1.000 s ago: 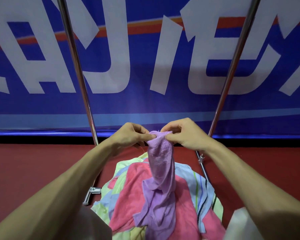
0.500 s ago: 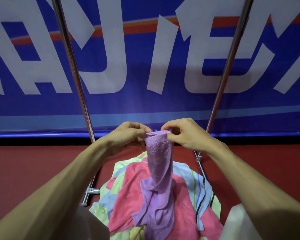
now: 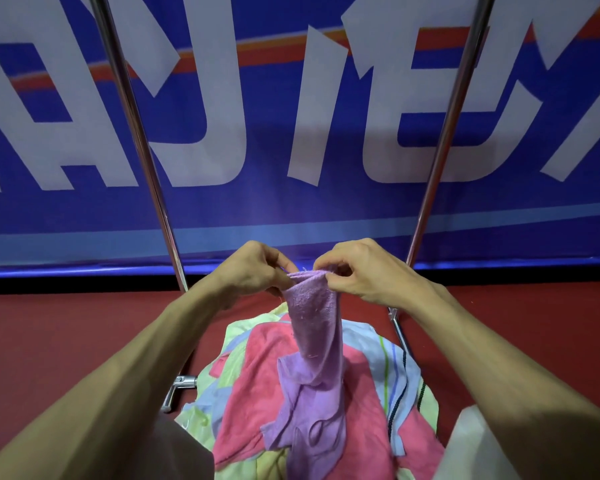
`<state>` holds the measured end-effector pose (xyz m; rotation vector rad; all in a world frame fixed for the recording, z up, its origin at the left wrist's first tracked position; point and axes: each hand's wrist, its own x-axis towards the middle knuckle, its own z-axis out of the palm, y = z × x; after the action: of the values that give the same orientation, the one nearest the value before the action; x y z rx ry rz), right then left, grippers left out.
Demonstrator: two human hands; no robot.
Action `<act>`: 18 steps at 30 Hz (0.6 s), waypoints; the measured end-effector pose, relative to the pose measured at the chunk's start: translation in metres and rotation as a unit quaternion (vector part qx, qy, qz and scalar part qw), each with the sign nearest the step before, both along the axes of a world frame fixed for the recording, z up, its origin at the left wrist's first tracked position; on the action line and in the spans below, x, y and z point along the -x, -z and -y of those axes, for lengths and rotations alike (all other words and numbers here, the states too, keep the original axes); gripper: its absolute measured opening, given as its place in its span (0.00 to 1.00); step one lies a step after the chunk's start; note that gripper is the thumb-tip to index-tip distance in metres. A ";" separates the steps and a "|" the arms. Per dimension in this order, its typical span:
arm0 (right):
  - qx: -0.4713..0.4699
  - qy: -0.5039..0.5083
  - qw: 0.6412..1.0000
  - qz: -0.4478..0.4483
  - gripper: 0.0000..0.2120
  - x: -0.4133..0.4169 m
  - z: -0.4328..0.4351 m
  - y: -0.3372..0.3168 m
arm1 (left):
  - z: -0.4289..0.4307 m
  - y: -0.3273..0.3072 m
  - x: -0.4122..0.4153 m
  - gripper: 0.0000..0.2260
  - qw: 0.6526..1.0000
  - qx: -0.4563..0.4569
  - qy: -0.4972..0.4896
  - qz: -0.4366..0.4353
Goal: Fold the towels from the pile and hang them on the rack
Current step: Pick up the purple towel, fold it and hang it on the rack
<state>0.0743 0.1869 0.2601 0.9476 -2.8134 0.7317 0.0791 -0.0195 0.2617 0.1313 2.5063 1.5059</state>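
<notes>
L hand & R hand both pinch top edge of purple towel, fingers curled tight on it. Towel hangs down onto pile; rack poles either side of pile.

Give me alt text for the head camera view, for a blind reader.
The left hand and right hand pinch the top edge of a purple towel that hangs onto a pile of pink, green and striped towels. Metal rack poles rise behind, before a blue banner.
</notes>
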 end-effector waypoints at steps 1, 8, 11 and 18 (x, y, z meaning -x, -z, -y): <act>-0.001 0.000 1.000 -0.003 0.08 0.000 0.000 0.000 | 0.000 -0.001 0.000 0.08 1.000 -0.015 0.005 0.010; 0.060 0.049 0.997 0.012 0.09 0.003 -0.006 0.001 | 0.012 0.006 0.001 0.14 0.968 0.114 0.055 -0.215; 0.074 0.054 0.996 0.020 0.10 0.002 -0.007 0.000 | 0.013 0.007 -0.004 0.06 0.937 0.175 0.107 -0.283; 0.094 0.056 0.993 0.045 0.10 -0.001 -0.008 -0.004 | 0.006 0.012 -0.006 0.20 0.896 0.274 0.152 -0.316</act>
<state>0.0751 0.1946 0.2642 0.7381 -2.7819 1.0246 0.0850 -0.0256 0.2498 1.0011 3.0857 0.6463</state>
